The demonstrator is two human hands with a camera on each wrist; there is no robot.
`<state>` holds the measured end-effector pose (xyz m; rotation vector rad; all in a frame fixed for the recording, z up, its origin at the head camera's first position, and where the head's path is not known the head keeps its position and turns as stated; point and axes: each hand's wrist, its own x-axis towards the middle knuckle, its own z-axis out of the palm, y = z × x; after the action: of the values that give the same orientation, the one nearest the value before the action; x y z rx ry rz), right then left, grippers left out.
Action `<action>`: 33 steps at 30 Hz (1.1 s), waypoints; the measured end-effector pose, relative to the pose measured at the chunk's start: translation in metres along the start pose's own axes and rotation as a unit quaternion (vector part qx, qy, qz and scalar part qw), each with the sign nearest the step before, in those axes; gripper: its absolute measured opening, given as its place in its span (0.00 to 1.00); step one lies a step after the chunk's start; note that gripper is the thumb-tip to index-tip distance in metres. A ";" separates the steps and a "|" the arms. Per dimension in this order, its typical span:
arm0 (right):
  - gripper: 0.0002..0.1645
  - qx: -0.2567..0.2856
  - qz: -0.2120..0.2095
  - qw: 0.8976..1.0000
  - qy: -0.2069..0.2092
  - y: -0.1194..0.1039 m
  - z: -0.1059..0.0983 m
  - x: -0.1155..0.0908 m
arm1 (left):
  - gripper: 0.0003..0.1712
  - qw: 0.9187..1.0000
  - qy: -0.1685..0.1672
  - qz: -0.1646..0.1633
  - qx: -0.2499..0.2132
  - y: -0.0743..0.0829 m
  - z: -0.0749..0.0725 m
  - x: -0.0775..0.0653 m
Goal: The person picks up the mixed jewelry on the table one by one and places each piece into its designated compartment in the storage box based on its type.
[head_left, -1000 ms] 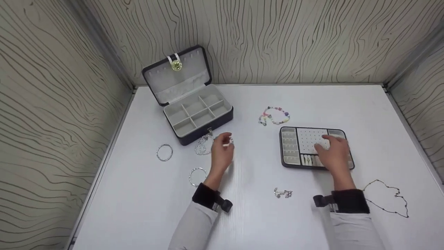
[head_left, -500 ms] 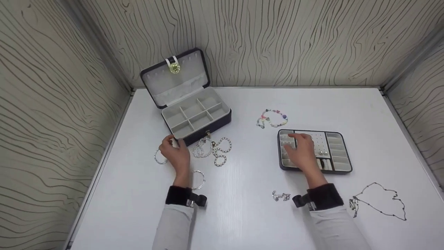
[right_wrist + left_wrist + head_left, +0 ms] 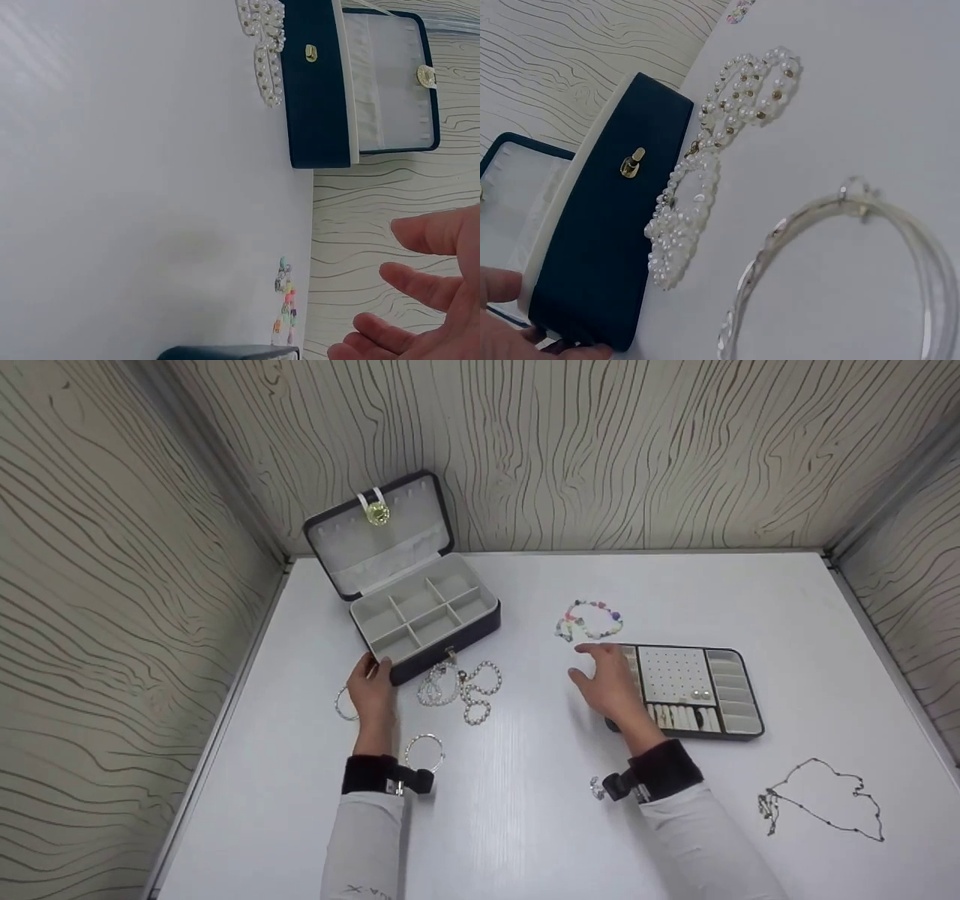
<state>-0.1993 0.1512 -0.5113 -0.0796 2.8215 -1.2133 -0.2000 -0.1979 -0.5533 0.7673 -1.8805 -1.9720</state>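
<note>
My left hand (image 3: 373, 690) grips the near left corner of an open dark-blue jewelry box (image 3: 450, 639), as the left wrist view also shows, with the thumb (image 3: 501, 285) and fingers around that corner. The box has a divided light interior and a raised lid. My right hand (image 3: 609, 682) hovers with parted fingers over the left end of a jewelry tray (image 3: 739, 730), hiding part of its left compartments. It holds nothing; the fingers are spread in the right wrist view. On the tray are a perforated panel with pearl earrings (image 3: 700, 694) and a row of ring slots.
Pearl strands (image 3: 478, 690) lie before the box. One bangle (image 3: 425, 753) lies nearer me; another (image 3: 343, 703) is partly behind the left hand. A colorful bead bracelet (image 3: 616, 616) lies behind the tray, a thin necklace (image 3: 829, 823) at right, and a silver piece (image 3: 596, 787) by the right wrist.
My left hand has moved left from beside the pearl strands to the box's near corner. The right hand has shifted left across the tray, uncovering its panel and right compartments.
</note>
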 end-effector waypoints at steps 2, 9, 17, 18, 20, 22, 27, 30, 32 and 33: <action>0.26 0.003 -0.003 1.000 -0.006 -0.001 0.004 0.003 | 0.29 1.000 0.000 0.001 0.009 0.000 0.000 0.002; 0.25 0.006 -0.040 0.999 -0.019 -0.003 0.018 0.017 | 0.28 1.000 0.002 -0.005 0.028 0.006 -0.001 0.005; 0.27 0.027 -0.061 0.996 -0.060 -0.007 0.032 0.033 | 0.30 1.000 0.001 -0.027 0.011 0.010 0.000 0.006; 0.27 0.030 -0.061 0.995 -0.066 -0.007 0.034 0.036 | 0.29 1.000 0.001 -0.026 0.011 0.010 0.000 0.006; 0.28 0.039 -0.061 0.994 -0.076 -0.008 0.036 0.041 | 0.29 1.000 0.002 -0.024 0.012 0.011 0.001 0.007; 0.29 0.048 -0.061 0.993 -0.085 -0.009 0.037 0.045 | 0.29 1.000 -0.002 -0.022 0.013 0.012 0.003 0.008; 0.30 0.067 -0.049 0.992 -0.096 -0.011 0.038 0.054 | 0.29 0.999 -0.024 -0.024 0.017 0.014 0.010 0.010; 0.31 0.079 -0.035 0.991 -0.098 -0.014 0.037 0.057 | 0.29 0.999 -0.041 -0.026 0.020 0.015 0.014 0.013; 0.32 0.083 -0.028 0.991 -0.098 -0.016 0.035 0.058 | 0.29 0.998 -0.054 -0.028 0.022 0.015 0.017 0.015; 0.32 0.084 -0.025 0.991 -0.099 -0.016 0.034 0.059 | 0.30 0.997 -0.063 -0.028 0.022 0.015 0.019 0.016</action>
<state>-0.2544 0.1109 -0.5257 -0.2482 2.5538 -1.3669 -0.2261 -0.1927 -0.5413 0.7323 -2.0009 -2.0636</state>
